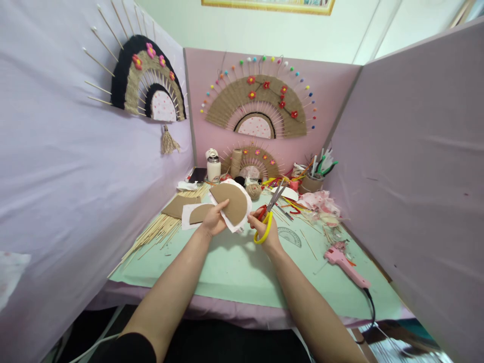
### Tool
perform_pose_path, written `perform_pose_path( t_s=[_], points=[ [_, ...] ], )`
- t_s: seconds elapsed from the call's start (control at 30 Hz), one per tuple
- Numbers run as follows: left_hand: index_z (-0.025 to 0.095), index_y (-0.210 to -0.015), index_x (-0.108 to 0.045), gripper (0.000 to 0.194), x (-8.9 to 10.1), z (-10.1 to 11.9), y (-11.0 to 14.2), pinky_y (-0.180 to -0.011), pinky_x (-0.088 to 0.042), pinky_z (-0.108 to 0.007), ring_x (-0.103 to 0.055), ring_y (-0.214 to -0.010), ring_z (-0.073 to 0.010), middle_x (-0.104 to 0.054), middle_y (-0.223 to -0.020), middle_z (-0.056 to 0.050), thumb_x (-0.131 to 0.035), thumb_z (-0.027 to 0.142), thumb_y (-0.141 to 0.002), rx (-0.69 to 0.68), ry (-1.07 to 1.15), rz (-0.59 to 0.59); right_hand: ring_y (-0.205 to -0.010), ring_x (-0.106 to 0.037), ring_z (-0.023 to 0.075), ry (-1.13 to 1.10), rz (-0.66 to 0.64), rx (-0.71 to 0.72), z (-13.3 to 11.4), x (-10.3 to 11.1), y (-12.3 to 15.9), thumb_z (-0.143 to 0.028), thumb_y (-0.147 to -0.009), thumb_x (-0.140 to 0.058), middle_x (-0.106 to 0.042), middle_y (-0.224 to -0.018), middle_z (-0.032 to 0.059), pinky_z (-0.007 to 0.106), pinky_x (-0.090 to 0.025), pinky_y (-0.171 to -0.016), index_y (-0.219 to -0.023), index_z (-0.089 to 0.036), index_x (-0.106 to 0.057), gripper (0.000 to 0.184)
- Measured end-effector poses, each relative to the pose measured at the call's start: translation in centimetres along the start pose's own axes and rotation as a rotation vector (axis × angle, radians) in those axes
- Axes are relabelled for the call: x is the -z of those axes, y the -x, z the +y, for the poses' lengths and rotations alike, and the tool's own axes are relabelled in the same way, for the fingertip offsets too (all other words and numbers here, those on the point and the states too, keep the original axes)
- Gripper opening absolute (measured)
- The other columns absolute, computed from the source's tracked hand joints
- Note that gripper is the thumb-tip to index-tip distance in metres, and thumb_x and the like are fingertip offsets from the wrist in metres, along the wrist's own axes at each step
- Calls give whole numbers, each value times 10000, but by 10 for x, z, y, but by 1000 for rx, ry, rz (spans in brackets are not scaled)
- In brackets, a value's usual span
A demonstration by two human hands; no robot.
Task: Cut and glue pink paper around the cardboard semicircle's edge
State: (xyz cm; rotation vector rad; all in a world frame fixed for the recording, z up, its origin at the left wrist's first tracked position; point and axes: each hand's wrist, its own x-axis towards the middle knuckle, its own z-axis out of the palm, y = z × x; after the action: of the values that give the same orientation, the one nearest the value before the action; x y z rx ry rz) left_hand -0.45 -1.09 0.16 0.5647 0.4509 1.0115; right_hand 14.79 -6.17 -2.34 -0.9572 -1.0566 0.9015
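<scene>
My left hand point(216, 220) grips a brown cardboard semicircle point(232, 201), its thumb pressed on the cardboard face. White fabric point(247, 199) backs the semicircle and sticks out past its curved edge. In my right hand point(266, 232) are scissors point(277, 195) with yellow and red handles, blades pointing up and away. The right fingertips are close to the fabric's right edge; whether they touch it I cannot tell. Behind my left hand, a second cardboard piece point(198, 214) lies on white material on the table.
Thin bamboo sticks point(151, 234) lie at the left beside a cardboard sheet point(181, 205). A pink glue gun point(347, 266) with a black cord rests at the right, near a clear protractor point(289, 236). Twine, a white bottle point(214, 166) and a tool holder point(310, 184) stand at the back.
</scene>
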Motion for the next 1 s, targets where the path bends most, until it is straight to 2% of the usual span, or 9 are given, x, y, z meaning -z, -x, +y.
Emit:
perform_pose_path(
  t_s=[0.13, 0.27, 0.43, 0.77, 1.0],
  points=[
    [84, -1160, -574, 348, 1, -1, -1, -971, -427, -400, -641, -978, -240, -701, -974, -133, -484, 149, -830, -11, -11, 15, -528, -494, 95, -98, -24, 31, 5, 2, -2, -324, -687, -661, -561, -631, -29, 237, -396, -524, -750, -191, -438, 267],
    [86, -1161, -572, 345, 5, 0, 0, -970, -426, -415, -643, -975, -247, -701, -972, -140, -477, 157, -837, 2, 5, 3, -502, -490, 91, -171, 10, 5, 10, 4, -4, -366, -713, -639, -566, -652, -24, 237, -388, -501, -757, -192, -436, 270],
    [80, -1148, -577, 351, 6, -5, 1, -979, -421, -412, -641, -979, -253, -699, -974, -149, -518, 107, -803, 50, -47, -61, -482, -464, 97, -88, 18, -15, 12, 5, -5, -427, -702, -632, -472, -558, -65, 237, -396, -498, -745, -202, -434, 303],
    [90, -1066, -615, 300, 1, -9, 2, -968, -432, -422, -633, -996, -262, -697, -980, -149, -565, 84, -771, 21, -98, -106, -499, -445, 97, 54, 34, 33, 1, 3, -2, -419, -676, -661, -464, -581, -53, 243, -380, -502, -717, -200, -420, 328],
    [102, -1048, -624, 290, 1, -12, 2, -931, -461, -419, -660, -920, -245, -696, -992, -136, -583, 87, -762, -21, -171, -114, -483, -437, 99, 108, 73, 48, -2, 3, -3, -379, -674, -657, -442, -524, -72, 243, -367, -506, -689, -208, -384, 323]
  ],
)
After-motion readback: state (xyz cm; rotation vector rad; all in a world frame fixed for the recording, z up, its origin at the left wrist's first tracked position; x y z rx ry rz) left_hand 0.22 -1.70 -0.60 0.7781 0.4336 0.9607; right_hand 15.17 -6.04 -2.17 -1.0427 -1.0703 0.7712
